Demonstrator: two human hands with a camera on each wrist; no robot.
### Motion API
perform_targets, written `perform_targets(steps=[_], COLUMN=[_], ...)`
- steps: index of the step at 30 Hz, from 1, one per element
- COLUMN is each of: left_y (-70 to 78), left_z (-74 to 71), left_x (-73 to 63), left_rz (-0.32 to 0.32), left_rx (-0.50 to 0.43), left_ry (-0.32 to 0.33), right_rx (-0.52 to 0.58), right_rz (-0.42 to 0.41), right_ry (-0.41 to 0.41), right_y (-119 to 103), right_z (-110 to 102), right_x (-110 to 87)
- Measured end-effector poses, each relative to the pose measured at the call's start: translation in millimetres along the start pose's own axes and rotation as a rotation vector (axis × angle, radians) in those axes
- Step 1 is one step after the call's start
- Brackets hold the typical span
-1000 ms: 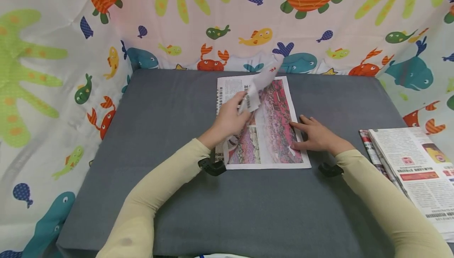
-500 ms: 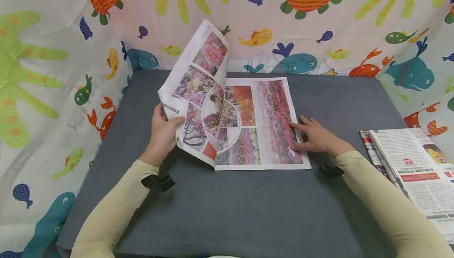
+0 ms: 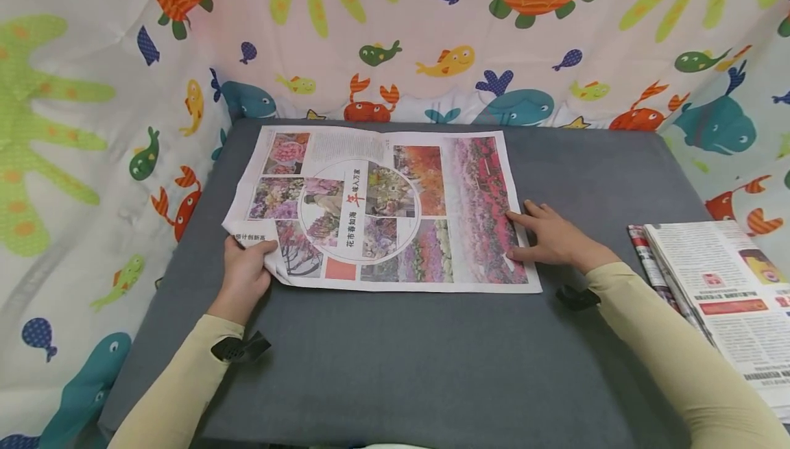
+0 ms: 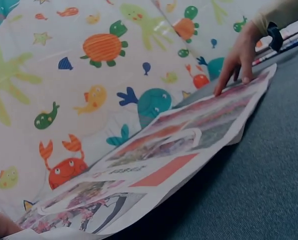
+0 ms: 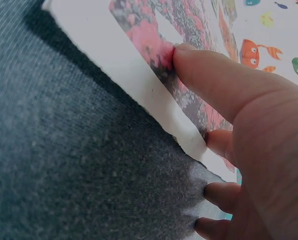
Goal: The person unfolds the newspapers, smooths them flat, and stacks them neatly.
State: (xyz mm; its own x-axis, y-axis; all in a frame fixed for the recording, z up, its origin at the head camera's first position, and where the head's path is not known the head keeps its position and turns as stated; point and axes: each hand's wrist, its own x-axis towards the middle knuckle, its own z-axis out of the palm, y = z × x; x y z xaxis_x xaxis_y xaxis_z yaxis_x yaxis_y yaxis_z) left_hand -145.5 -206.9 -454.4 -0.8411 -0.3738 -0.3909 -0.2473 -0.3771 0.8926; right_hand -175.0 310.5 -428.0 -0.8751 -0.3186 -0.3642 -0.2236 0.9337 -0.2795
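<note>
A newspaper (image 3: 382, 216) lies spread open on the grey table, showing colour flower photos around a circular picture in the middle. My left hand (image 3: 243, 277) pinches its lower left corner between thumb and fingers, and that corner folds over to show the underside. At the opposite side my right hand (image 3: 555, 236) rests with fingers spread on the right edge. In the right wrist view the thumb (image 5: 203, 75) and index finger touch the printed page (image 5: 153, 45), while other fingertips lie on the cloth. Only a bit of the left hand (image 4: 0, 225) shows in the left wrist view.
A stack of folded newspapers (image 3: 722, 298) sits at the right edge of the grey table (image 3: 432, 367). Behind and to the left hangs a white curtain (image 3: 420, 31) printed with sea animals. Each wrist wears a black camera band (image 3: 241, 347).
My left hand has swung the upper page over from right to left and lowered it, so the newspaper now lies open. The right hand has stayed on the right edge.
</note>
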Motion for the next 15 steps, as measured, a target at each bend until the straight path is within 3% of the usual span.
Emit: perform_targets(steps=[10,13,15], left_y=[0.9,8.0,17.9], left_z=[-0.6,-0.7,-2.5], left_x=[-0.5,-2.8,-3.4], left_rz=[0.043,0.029,0.063], left_rx=[-0.023,-0.035,-0.021], left_ry=[0.018,0.014,0.037], right_rx=[0.003,0.004,0.003], right_rz=[0.003,0.003,-0.005], right_ry=[-0.005,-0.008,-0.007], right_y=[-0.6,-0.7,-1.6], right_z=[-1.9,-2.8,-4.4], right_x=[-0.7,0.0,0.4])
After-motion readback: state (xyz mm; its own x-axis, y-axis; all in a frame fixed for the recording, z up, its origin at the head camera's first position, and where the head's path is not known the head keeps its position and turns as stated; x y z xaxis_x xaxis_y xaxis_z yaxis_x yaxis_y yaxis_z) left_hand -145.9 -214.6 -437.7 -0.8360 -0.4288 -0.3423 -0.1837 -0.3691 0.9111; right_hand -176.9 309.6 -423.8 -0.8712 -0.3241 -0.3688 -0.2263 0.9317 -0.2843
